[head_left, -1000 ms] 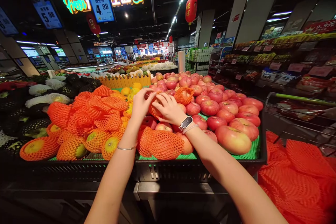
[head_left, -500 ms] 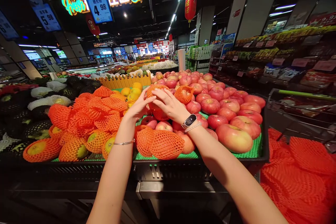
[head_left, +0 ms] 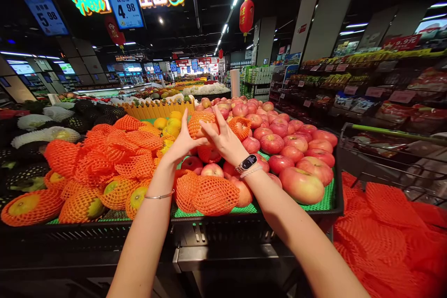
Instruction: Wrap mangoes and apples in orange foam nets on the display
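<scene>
An apple in an orange foam net [head_left: 199, 122] sits between my two hands, above the pile of red apples [head_left: 272, 143]. My left hand [head_left: 186, 143] cups its left side, thumb stretched underneath and fingers up. From the right, my right hand [head_left: 225, 139] spans it, thumb across the front and index finger raised. Parts of the fingers behind the fruit are hidden. Just right of my right fingers lies another netted apple [head_left: 240, 126]. Close in front, between my forearms, are orange foam nets [head_left: 213, 193] resting against the apples.
Loose orange nets [head_left: 120, 146] cover netted yellow-green fruit on the left. Beyond them are oranges [head_left: 172, 126] and a small yellow fence [head_left: 159, 111]. A black bin edge [head_left: 258, 220] runs across the front. A cart [head_left: 394, 135] and a heap of red nets [head_left: 387, 237] stand at right.
My fingers have spread apart and the hands have opened a little around the netted apple, so more of its net shows. The whole view has shifted slightly, moving the display left.
</scene>
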`<state>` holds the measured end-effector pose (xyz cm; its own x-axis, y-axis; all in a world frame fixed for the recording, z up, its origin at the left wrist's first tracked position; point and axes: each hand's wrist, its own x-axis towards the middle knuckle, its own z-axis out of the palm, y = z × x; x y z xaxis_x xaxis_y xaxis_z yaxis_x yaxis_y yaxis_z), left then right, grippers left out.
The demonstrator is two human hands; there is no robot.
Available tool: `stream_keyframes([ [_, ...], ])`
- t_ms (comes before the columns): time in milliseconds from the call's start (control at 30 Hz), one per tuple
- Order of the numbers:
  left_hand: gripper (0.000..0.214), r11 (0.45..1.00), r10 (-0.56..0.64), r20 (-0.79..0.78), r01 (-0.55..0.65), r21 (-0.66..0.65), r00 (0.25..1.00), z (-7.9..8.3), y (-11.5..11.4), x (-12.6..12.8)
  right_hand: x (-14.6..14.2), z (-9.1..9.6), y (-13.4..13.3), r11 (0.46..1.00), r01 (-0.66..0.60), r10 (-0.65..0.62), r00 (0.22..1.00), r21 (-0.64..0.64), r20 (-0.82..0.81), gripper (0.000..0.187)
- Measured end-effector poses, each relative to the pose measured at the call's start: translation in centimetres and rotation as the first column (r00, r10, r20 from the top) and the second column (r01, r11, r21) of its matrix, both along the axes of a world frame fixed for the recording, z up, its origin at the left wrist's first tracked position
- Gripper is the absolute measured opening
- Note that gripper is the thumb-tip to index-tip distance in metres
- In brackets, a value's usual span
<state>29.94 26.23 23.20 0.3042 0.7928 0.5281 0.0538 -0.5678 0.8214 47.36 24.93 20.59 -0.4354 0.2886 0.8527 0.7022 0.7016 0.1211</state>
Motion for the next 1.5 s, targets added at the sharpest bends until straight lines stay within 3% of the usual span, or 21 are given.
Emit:
stream_keyframes([
  [67, 0.117, 0.997, 0.055, 0.022, -0.057, 0.055, 0.998, -0.1, 0.0, 0.8, 0.2, -0.1, 0.4, 0.999, 0.012, -0.013, 0.999, -0.032, -0.036, 0.061],
  [200, 0.102, 0.986, 0.114, 0.02, -0.115, 0.12, 0.993, -0.2, 0.0, 1.6, 0.5, -0.2, 0.8, 0.996, 0.044, -0.046, 0.998, -0.073, -0.03, 0.062],
  [367, 0.093, 0.991, 0.095, -0.02, -0.093, 0.1, 0.995, -0.1, -0.2, 1.4, 0.1, 0.5, -0.1, 0.976, 0.187, -0.187, 0.982, -0.111, 0.018, 0.055],
  [500, 0.092, 0.971, 0.191, 0.064, -0.198, 0.134, 0.98, -0.9, 1.3, 1.4, -0.3, 1.2, -1.1, 0.943, 0.304, -0.307, 0.952, -0.136, 0.004, 0.056],
  [667, 0.094, 0.94, 0.294, 0.192, -0.32, 0.118, 0.936, -1.9, 3.7, 1.1, -0.5, 1.4, -1.5, 0.933, 0.298, -0.31, 0.95, -0.2, -0.031, 0.063],
  [833, 0.095, 0.94, 0.297, 0.179, -0.321, 0.118, 0.938, -2.0, 3.7, 1.1, -1.1, 1.1, -1.3, 0.904, 0.331, -0.363, 0.929, -0.27, -0.075, 0.067],
  [1033, 0.092, 0.924, 0.292, 0.115, -0.311, 0.223, 0.95, -2.3, 2.9, 1.8, -0.8, 1.1, -0.9, 0.815, 0.453, -0.514, 0.853, -0.362, -0.089, 0.054],
  [1333, 0.093, 0.878, 0.338, 0.084, -0.347, 0.331, 0.937, -2.2, 2.3, 2.0, -0.1, 1.4, -0.7, 0.713, 0.513, -0.597, 0.802, -0.477, -0.029, 0.03],
  [1500, 0.094, 0.831, 0.409, 0.131, -0.428, 0.356, 0.903, -2.2, 1.8, 2.4, -0.5, 1.6, -1.1, 0.732, 0.521, -0.603, 0.795, -0.439, -0.063, 0.024],
])
